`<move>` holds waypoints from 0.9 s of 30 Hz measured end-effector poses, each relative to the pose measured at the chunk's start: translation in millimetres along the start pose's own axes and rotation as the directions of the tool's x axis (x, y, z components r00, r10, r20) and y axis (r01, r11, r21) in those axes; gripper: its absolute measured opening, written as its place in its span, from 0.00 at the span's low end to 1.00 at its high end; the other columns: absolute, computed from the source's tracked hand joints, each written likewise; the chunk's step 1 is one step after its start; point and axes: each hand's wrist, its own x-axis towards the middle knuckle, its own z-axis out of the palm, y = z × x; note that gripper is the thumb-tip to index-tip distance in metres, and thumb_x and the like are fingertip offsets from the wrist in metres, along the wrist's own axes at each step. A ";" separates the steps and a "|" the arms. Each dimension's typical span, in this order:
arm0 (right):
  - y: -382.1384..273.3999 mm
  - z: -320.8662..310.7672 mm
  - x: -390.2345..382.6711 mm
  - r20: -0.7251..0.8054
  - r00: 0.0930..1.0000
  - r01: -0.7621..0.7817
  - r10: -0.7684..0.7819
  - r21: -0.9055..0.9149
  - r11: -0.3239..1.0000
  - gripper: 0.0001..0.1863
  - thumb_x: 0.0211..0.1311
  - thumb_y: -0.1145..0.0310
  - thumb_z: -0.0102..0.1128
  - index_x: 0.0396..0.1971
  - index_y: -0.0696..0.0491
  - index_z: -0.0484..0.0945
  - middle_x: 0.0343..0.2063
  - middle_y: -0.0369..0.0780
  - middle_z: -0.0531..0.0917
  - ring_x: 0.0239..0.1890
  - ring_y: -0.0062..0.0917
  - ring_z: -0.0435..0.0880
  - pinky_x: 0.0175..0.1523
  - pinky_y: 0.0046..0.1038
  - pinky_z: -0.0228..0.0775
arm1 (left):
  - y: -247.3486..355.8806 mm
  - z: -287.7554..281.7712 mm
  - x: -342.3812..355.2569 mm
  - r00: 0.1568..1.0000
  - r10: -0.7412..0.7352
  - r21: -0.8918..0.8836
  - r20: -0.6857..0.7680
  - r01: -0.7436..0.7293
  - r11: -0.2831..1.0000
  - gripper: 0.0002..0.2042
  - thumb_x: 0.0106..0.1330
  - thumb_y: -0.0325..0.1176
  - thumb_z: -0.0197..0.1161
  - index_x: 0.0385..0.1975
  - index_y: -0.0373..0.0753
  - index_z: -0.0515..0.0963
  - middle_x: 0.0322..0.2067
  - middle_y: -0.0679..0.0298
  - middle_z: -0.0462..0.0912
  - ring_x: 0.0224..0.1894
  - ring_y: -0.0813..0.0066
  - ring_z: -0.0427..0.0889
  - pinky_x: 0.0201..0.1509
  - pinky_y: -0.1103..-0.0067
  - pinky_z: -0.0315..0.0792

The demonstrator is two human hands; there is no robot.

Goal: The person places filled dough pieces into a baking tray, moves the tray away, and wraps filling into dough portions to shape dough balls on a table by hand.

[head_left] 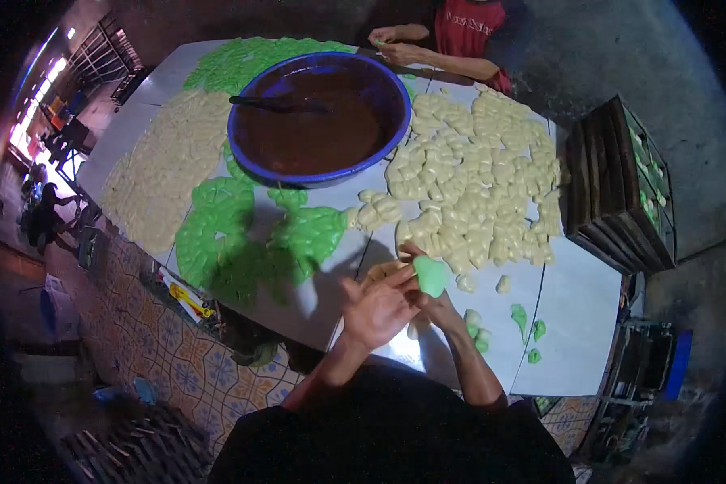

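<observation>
Left hand (377, 315) is angling right, fingers extended, grip unclear; right hand (438, 308) is holding green lump (430, 277), overlap hiding fingertips.

Near-right tabletop (577, 323) lies open; basin (319, 177) blocks far middle.

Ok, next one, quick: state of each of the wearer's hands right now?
Left hand: open, fingers extended toward the green piece; contact cannot be told.
Right hand: holding the green piece; its full grip is partly hidden.
</observation>
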 end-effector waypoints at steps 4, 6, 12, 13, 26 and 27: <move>6.2 -14.1 8.9 -0.092 0.996 -0.006 0.000 -0.055 0.998 0.67 0.38 0.23 0.56 0.71 0.46 0.36 0.68 0.42 0.49 0.60 0.30 0.61 0.55 0.34 0.63 | 111.4 -28.3 115.2 0.999 -0.052 0.503 0.017 0.036 0.864 0.42 0.60 0.65 0.51 0.55 0.26 0.67 0.49 0.49 0.77 0.52 0.61 0.76 0.60 0.64 0.65; 11.5 -20.3 9.2 -0.219 0.974 0.050 -0.058 -0.041 0.998 0.62 0.42 0.24 0.55 0.71 0.44 0.40 0.67 0.42 0.52 0.58 0.30 0.62 0.53 0.33 0.65 | 167.2 -22.6 186.2 0.915 0.386 0.955 -0.117 0.211 -0.210 0.41 0.65 0.67 0.37 0.55 0.29 0.69 0.43 0.53 0.81 0.47 0.62 0.79 0.53 0.67 0.71; 31.8 -16.2 14.2 -0.301 0.953 0.053 -0.030 0.068 0.996 0.50 0.55 0.39 0.59 0.70 0.49 0.47 0.65 0.41 0.58 0.57 0.27 0.67 0.52 0.29 0.67 | 250.6 -142.8 225.0 0.866 0.366 0.713 -0.340 0.492 -0.500 0.42 0.64 0.70 0.34 0.34 0.30 0.79 0.27 0.57 0.82 0.33 0.64 0.81 0.48 0.67 0.70; 33.2 -21.1 11.1 -0.356 0.934 0.057 -0.029 0.068 0.996 0.50 0.55 0.39 0.59 0.70 0.49 0.47 0.65 0.41 0.58 0.57 0.27 0.67 0.52 0.29 0.67 | 225.7 -96.5 237.0 0.744 0.295 0.628 -0.600 0.666 -0.403 0.42 0.64 0.69 0.33 0.32 0.30 0.79 0.25 0.57 0.82 0.32 0.64 0.80 0.48 0.68 0.70; 9.5 6.4 6.8 -0.626 0.747 0.110 0.225 0.451 0.886 0.12 0.62 0.73 0.58 0.44 0.61 0.77 0.39 0.39 0.79 0.36 0.20 0.76 0.41 0.20 0.70 | 16.8 12.6 63.2 0.764 0.182 0.659 -0.619 0.379 0.650 0.34 0.70 0.55 0.42 0.63 0.27 0.58 0.56 0.50 0.70 0.56 0.61 0.73 0.58 0.66 0.68; 17.8 3.0 -5.9 -0.679 0.733 0.027 -0.043 -0.035 0.999 0.14 0.58 0.75 0.59 0.45 0.60 0.77 0.42 0.39 0.77 0.38 0.21 0.74 0.41 0.22 0.69 | 4.0 16.5 54.2 0.780 0.166 0.669 -0.604 0.382 0.637 0.30 0.70 0.48 0.47 0.63 0.30 0.59 0.51 0.55 0.74 0.52 0.64 0.74 0.55 0.71 0.69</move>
